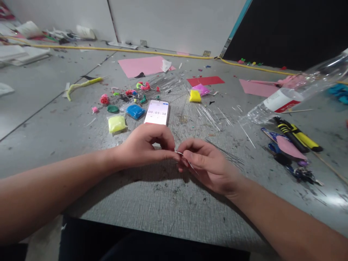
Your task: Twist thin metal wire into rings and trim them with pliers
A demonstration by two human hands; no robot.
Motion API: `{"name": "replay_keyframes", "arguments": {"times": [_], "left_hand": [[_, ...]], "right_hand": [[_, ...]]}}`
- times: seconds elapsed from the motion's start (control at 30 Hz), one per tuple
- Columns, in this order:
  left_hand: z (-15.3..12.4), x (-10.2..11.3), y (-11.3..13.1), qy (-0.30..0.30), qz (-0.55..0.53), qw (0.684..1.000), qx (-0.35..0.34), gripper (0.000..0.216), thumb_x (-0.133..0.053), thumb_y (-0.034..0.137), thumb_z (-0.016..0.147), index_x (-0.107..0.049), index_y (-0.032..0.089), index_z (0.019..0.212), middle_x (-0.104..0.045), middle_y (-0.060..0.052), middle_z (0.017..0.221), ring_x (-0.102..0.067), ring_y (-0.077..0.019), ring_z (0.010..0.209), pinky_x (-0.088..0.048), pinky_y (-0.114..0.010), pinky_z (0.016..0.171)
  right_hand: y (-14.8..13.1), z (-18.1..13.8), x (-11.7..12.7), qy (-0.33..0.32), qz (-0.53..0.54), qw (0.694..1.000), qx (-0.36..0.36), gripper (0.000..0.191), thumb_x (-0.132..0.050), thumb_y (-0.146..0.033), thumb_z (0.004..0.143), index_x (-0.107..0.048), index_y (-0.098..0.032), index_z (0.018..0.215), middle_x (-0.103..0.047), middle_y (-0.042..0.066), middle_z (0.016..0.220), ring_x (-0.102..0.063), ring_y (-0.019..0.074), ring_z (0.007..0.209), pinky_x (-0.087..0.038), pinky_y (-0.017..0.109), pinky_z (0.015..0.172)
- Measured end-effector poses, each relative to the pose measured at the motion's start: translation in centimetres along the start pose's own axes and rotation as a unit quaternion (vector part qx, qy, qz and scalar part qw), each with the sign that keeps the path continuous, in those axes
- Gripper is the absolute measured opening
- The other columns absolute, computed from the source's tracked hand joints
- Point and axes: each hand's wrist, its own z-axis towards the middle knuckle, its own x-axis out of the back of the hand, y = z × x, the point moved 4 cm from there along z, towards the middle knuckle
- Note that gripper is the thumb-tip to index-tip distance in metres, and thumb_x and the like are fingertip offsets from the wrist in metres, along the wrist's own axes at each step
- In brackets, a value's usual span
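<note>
Both hands meet over the middle of a scratched grey board (152,203). My left hand (145,145) is closed, its thumb and fingers pinching one end of a thin clear strip (185,159). My right hand (206,165) is closed too, pinching the same strip from the other side, and the strip runs down across its fingers. Just behind the hands lies a phone (157,112) showing a timer.
Bags of clay lie behind the phone: yellow (116,124), blue (135,111), another yellow (195,96). Small clay flowers (104,99) and loose clear strips (209,116) are scattered there. A tilted plastic bottle (293,94) and black-yellow tools (297,136) sit at right. Pink paper (144,66) lies farther back.
</note>
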Motion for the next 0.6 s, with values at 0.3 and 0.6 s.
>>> {"name": "replay_keyframes", "arguments": {"times": [0.3,0.6], "left_hand": [[0.2,0.1,-0.1,-0.024,-0.113,0.992,0.058,0.014,-0.083,0.023,0.081,-0.073,0.016,0.076,-0.076,-0.005,0.08,-0.072,-0.0159,0.075,-0.058,-0.027,0.07],[0.2,0.3,0.0,0.012,-0.122,0.99,0.071,0.024,-0.085,0.037,0.08,-0.071,0.018,0.074,-0.074,-0.005,0.076,-0.069,-0.0168,0.071,-0.058,-0.03,0.067]], "right_hand": [[-0.6,-0.1,0.2,-0.007,-0.018,0.998,0.066,0.017,-0.084,-0.039,0.081,-0.074,-0.027,0.088,-0.07,-0.002,0.084,-0.067,0.0133,0.078,-0.06,0.032,0.079],[-1.6,-0.6,0.0,-0.013,-0.148,0.983,0.104,0.018,-0.08,-0.035,0.084,-0.067,-0.026,0.093,-0.065,0.0,0.084,-0.065,0.0152,0.076,-0.061,0.033,0.07]]}}
